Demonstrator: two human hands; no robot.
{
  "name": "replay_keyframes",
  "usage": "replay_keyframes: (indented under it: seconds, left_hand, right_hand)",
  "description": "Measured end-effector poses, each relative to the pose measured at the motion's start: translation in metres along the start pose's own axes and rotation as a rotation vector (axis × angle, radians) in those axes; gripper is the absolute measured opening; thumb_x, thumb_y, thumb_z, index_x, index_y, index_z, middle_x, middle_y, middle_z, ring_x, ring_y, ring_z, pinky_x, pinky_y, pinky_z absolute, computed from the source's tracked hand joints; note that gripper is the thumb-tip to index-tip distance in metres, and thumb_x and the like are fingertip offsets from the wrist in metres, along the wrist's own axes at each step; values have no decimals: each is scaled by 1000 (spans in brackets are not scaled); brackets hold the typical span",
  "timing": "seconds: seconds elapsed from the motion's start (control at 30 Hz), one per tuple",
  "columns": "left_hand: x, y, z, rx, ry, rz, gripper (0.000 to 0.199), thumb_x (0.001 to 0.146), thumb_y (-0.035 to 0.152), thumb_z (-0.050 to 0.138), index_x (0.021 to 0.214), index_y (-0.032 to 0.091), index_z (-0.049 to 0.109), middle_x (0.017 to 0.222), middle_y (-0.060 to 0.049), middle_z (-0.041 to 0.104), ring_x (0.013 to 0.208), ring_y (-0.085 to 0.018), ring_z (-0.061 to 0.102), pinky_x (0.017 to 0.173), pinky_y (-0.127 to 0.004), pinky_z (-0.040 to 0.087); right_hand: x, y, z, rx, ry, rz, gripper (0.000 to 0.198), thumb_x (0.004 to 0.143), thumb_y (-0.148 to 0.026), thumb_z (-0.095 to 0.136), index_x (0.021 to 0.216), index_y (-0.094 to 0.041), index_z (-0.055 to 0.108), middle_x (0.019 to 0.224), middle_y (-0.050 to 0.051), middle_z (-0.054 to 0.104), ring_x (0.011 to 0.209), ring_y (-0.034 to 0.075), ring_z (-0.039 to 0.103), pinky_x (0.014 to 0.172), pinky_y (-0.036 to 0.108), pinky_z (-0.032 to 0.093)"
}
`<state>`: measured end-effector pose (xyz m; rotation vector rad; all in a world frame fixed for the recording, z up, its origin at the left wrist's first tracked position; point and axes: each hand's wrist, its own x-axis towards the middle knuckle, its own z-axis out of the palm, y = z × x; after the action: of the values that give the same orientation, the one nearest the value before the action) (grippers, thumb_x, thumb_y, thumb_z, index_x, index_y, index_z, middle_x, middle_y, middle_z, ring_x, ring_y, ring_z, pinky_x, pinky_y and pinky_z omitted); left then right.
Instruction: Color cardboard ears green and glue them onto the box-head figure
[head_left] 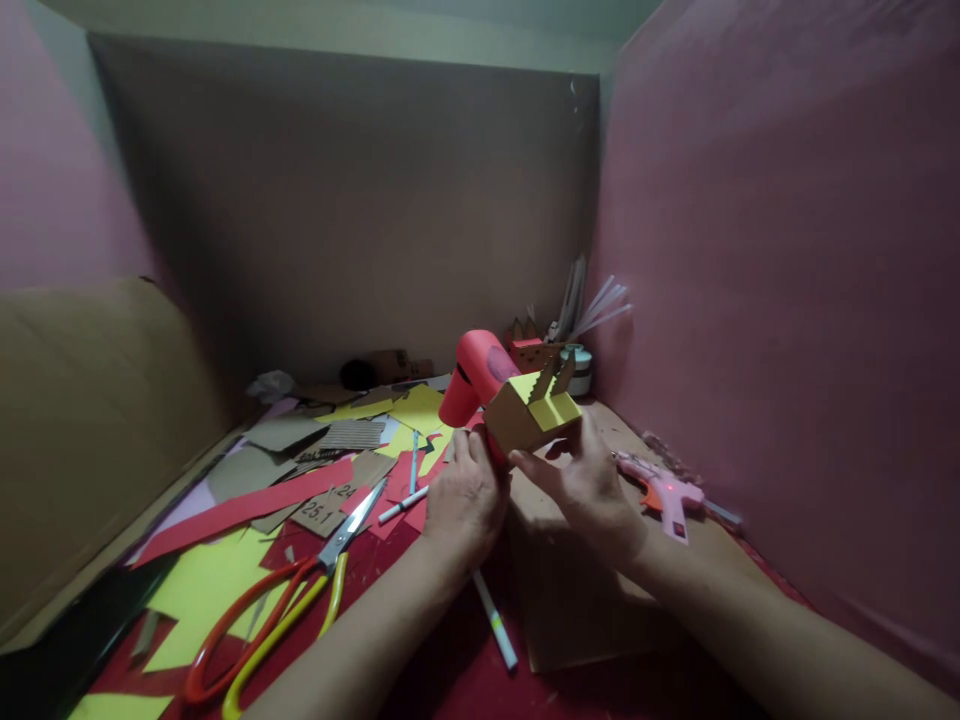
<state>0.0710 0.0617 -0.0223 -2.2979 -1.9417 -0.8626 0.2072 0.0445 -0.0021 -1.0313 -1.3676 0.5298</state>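
Observation:
A small cardboard box (525,425) has yellow paper on its top and jagged brown cardboard pieces standing up from it. It is tilted between my two hands. My right hand (600,495) grips its right side and underside, thumb at the near lower edge. At the lower left, my left hand (469,495) is closed against the box; its thumb is hidden, and some red shows between hand and box. Just behind rises a pink-red object (480,370) with a rounded, bent body and a dark oval patch.
Scissors (334,550) with red and yellow handles lie left, among yellow paper (217,580), red strips and cardboard scraps. Markers (495,620) lie near my left hand. A pink glue gun (667,495) rests at right, beside the wall. Glue sticks (604,305) and a jar (577,370) stand behind.

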Motion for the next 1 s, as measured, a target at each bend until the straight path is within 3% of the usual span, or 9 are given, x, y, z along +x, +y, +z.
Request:
replay_keyframes:
  seconds: [0.13, 0.3, 0.5, 0.63, 0.73, 0.8, 0.9, 1.0]
  left_hand:
    - [-1, -1, -5, 17, -16, 62, 41, 87, 36, 56, 124, 18, 49, 121, -10, 55, 98, -21, 59, 79, -41, 53]
    - [-4, 2, -12, -21, 15, 146, 40, 88, 36, 55, 123, 18, 50, 118, -9, 56, 94, -19, 60, 77, -39, 54]
    - [-20, 13, -12, -132, 24, 478, 30, 89, 33, 54, 114, 16, 54, 108, -7, 59, 86, -16, 60, 71, -34, 54]
    - [-42, 13, -15, -190, -12, 822, 19, 90, 25, 46, 104, 13, 53, 90, -5, 61, 74, -15, 58, 60, -28, 50]
    - [-53, 2, -16, -211, -8, 972, 20, 87, 21, 44, 104, 13, 49, 82, -5, 61, 67, -17, 57, 53, -28, 47]
    - [-56, -9, -11, -220, 15, 988, 22, 86, 19, 43, 107, 12, 45, 79, -5, 61, 62, -17, 57, 48, -29, 45]
    - [-53, -23, -1, -222, 51, 956, 25, 85, 14, 41, 110, 11, 40, 78, -5, 60, 60, -18, 56, 44, -30, 42]
    - [-51, -28, 8, -222, 75, 937, 25, 84, 11, 39, 109, 13, 40, 77, -5, 60, 60, -17, 56, 44, -28, 39]
  right_hand:
    - [5, 3, -2, 24, -1, 18, 46, 65, -44, 75, 95, -22, 48, 88, 6, 64, 75, 21, 60, 65, 36, 51]
    - [26, 13, -12, -18, 94, -2, 45, 66, -47, 75, 91, -21, 47, 84, 3, 61, 72, 20, 58, 66, 37, 49]
    - [69, 9, -19, -109, 156, -81, 53, 61, -47, 77, 96, -19, 48, 92, 7, 62, 82, 24, 60, 73, 39, 49]
    - [97, 7, 2, -204, 165, -90, 61, 55, -46, 81, 98, -16, 50, 95, 11, 64, 86, 26, 62, 75, 40, 50]
    - [117, 17, 26, -272, 166, -82, 61, 58, -45, 81, 102, -13, 52, 97, 12, 66, 88, 26, 63, 77, 39, 51]
    - [130, 28, 42, -317, 160, -65, 59, 64, -41, 80, 106, -11, 53, 99, 11, 66, 89, 24, 63, 78, 38, 51]
    - [148, 46, 60, -404, 154, -23, 32, 88, -33, 60, 113, -14, 56, 108, 8, 62, 92, 20, 63, 80, 40, 52]
    - [162, 62, 70, -493, 144, 20, 31, 91, -31, 56, 118, -15, 56, 115, 8, 60, 96, 20, 62, 81, 41, 53]
